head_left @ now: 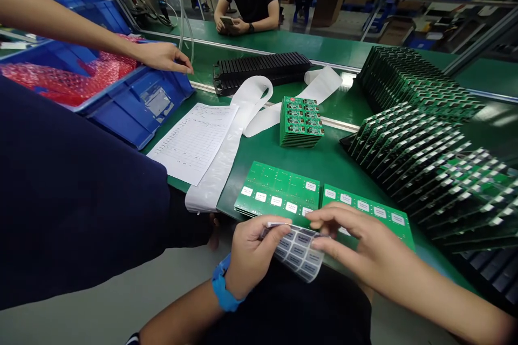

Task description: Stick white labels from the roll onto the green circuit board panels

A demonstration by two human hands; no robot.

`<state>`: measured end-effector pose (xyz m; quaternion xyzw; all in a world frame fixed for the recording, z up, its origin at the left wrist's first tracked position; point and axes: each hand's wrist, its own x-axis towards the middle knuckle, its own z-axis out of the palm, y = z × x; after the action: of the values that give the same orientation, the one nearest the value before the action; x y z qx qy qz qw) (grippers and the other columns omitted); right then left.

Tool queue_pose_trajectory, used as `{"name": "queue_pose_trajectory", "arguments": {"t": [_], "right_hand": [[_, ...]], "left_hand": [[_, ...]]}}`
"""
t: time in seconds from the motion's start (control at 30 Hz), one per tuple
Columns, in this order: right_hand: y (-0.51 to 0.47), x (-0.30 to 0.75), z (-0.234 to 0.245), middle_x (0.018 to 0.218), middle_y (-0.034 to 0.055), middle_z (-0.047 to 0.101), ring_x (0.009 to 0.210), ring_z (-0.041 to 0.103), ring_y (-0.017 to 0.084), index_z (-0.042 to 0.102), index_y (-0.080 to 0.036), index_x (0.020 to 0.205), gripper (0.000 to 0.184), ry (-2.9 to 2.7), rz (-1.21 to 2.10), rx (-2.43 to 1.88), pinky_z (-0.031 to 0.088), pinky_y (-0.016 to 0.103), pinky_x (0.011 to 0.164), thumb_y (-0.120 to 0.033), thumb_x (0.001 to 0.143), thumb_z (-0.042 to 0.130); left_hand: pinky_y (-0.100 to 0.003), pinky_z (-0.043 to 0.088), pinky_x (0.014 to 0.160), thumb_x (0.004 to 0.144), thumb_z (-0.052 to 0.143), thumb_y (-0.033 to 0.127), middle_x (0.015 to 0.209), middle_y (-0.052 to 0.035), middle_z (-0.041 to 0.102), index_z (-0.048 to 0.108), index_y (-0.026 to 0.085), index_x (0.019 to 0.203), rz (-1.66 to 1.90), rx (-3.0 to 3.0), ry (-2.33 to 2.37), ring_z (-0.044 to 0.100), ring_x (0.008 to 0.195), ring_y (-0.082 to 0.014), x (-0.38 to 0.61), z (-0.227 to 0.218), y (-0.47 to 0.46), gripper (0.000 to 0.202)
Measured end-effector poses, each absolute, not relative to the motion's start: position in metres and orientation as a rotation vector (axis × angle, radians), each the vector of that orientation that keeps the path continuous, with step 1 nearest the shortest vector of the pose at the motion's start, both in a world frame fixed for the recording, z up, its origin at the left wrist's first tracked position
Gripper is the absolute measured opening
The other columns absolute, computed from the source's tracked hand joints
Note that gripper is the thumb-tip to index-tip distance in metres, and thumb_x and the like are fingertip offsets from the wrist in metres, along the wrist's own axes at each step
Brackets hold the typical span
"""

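My left hand (257, 250), with a blue band at the wrist, pinches a curled sheet of printed labels (298, 250) between thumb and fingers. At the sheet's right edge is my right hand (348, 232), its thumb and fingers closed on that edge; whether a single label is between them I cannot tell. Just beyond the hands lies a green circuit board panel (279, 179) on a small stack, with white labels along its near row and one at its far right. A second green panel (384, 214) lies beside it, partly hidden by my right hand, also with white labels.
A stack of populated boards (301, 118) stands mid-table. Racks of upright boards (429, 156) fill the right. A long label strip (218, 172) runs beside a paper form (198, 140). At left, another person's arm (101, 38) reaches over a blue bin (137, 102). Someone sits opposite.
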<state>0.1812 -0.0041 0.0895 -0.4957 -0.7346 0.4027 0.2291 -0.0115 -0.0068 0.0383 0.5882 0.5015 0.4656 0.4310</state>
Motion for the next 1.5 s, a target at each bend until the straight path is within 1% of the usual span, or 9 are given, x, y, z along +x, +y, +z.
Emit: {"name": "queue_pose_trajectory", "arguments": {"t": [0.17, 0.4, 0.6, 0.77, 0.9, 1.07, 1.2, 1.37, 1.5], "right_hand": [[0.001, 0.177, 0.089, 0.082, 0.0017, 0.058, 0.077, 0.057, 0.017, 0.059, -0.024, 0.083, 0.010, -2.120, 0.930, -1.356, 0.047, 0.028, 0.065, -0.018, 0.088, 0.053], [-0.009, 0.174, 0.073, 0.086, 0.0059, 0.060, 0.080, 0.055, 0.020, 0.057, -0.020, 0.107, 0.024, -2.267, 0.529, -1.054, 0.047, 0.035, 0.070, -0.008, 0.087, 0.050], [0.024, 0.180, 0.089, 0.082, 0.0033, 0.060, 0.077, 0.057, 0.018, 0.063, -0.021, 0.084, 0.011, -2.094, 0.737, -1.288, 0.045, 0.031, 0.067, -0.019, 0.088, 0.053], [0.082, 0.179, 0.084, 0.072, 0.0022, 0.063, 0.066, 0.055, 0.018, 0.062, -0.019, 0.074, 0.018, -1.991, 1.143, -1.788, 0.041, 0.030, 0.060, -0.032, 0.084, 0.054], [0.095, 0.170, 0.071, 0.062, 0.0001, 0.058, 0.058, 0.051, 0.016, 0.062, -0.018, 0.073, 0.019, -2.029, 1.196, -1.902, 0.035, 0.027, 0.050, -0.032, 0.083, 0.054], [0.084, 0.166, 0.067, 0.066, 0.0021, 0.057, 0.063, 0.054, 0.019, 0.061, -0.018, 0.071, 0.015, -2.296, 0.759, -1.827, 0.040, 0.030, 0.057, -0.027, 0.082, 0.054], [0.087, 0.167, 0.075, 0.082, 0.0072, 0.058, 0.080, 0.054, 0.027, 0.057, -0.015, 0.096, 0.021, -2.428, 0.229, -1.646, 0.042, 0.041, 0.072, -0.022, 0.077, 0.061], [0.111, 0.156, 0.073, 0.079, 0.0008, 0.058, 0.068, 0.057, 0.016, 0.047, -0.020, 0.100, 0.020, -2.053, 1.194, -1.468, 0.046, 0.028, 0.060, -0.012, 0.081, 0.050], [0.118, 0.145, 0.060, 0.073, -0.0020, 0.058, 0.059, 0.054, 0.012, 0.045, -0.019, 0.098, 0.022, -1.939, 1.363, -1.462, 0.043, 0.023, 0.053, -0.008, 0.080, 0.051]], "left_hand": [[-0.020, 0.050, 0.061, 0.081, 0.059, 0.019, 0.074, -0.0007, 0.071, 0.072, 0.020, 0.085, 1.187, 1.571, 1.273, 0.064, 0.064, -0.0126, -0.014, 0.034, -0.009, 0.014], [-0.018, 0.044, 0.047, 0.079, 0.062, 0.026, 0.056, 0.0016, 0.063, 0.068, 0.016, 0.069, 1.186, 1.488, 1.451, 0.057, 0.050, -0.0105, -0.011, 0.031, -0.013, 0.015], [-0.017, 0.043, 0.044, 0.080, 0.060, 0.029, 0.054, 0.0017, 0.062, 0.068, 0.015, 0.069, 1.135, 1.420, 1.525, 0.055, 0.049, -0.0101, -0.020, 0.034, -0.010, 0.020], [-0.020, 0.051, 0.062, 0.082, 0.060, 0.029, 0.090, -0.0016, 0.072, 0.072, 0.020, 0.088, 0.985, 1.493, 1.423, 0.066, 0.073, -0.0150, -0.029, 0.037, -0.010, 0.016], [-0.021, 0.051, 0.067, 0.083, 0.059, 0.030, 0.095, -0.0020, 0.072, 0.071, 0.020, 0.087, 0.941, 1.506, 1.425, 0.067, 0.079, -0.0170, -0.030, 0.033, -0.010, 0.016], [-0.021, 0.050, 0.064, 0.084, 0.058, 0.031, 0.094, -0.0021, 0.072, 0.071, 0.019, 0.085, 0.906, 1.477, 1.422, 0.066, 0.075, -0.0163, -0.031, 0.033, -0.009, 0.018], [-0.020, 0.049, 0.061, 0.084, 0.057, 0.033, 0.093, -0.0020, 0.072, 0.071, 0.020, 0.086, 0.882, 1.460, 1.417, 0.065, 0.073, -0.0155, -0.032, 0.033, -0.009, 0.019], [-0.020, 0.046, 0.059, 0.089, 0.050, 0.034, 0.090, -0.0024, 0.071, 0.068, 0.020, 0.093, 0.867, 1.447, 1.417, 0.063, 0.070, -0.0145, -0.033, 0.032, -0.010, 0.023], [-0.021, 0.044, 0.061, 0.092, 0.042, 0.034, 0.092, -0.0035, 0.070, 0.064, 0.018, 0.085, 0.877, 1.423, 1.402, 0.061, 0.071, -0.0135, -0.033, 0.033, -0.012, 0.028]]}}
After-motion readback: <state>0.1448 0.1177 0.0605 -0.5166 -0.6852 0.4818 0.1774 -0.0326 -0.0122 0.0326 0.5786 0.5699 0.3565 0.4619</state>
